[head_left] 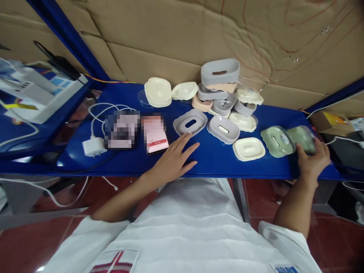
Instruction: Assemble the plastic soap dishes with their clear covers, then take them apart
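My right hand (314,159) grips a green soap dish (303,137) with a clear cover at the right end of the blue table. Beside it lies another green soap dish (277,141) with a clear piece on it. My left hand (178,157) rests with fingers spread, its fingertips at the near edge of a grey soap dish (182,127) that has a slot in its middle. Between the hands sit a second grey soap dish (224,130) and a cream one (249,149).
Grey, peach and cream dish parts are piled at the back, topped by a grey one (210,74). Cream pieces (158,92) lie left of the pile. Two blurred phones (159,146) and a white charger (94,146) with cables occupy the left. Cardboard (170,38) walls the back.
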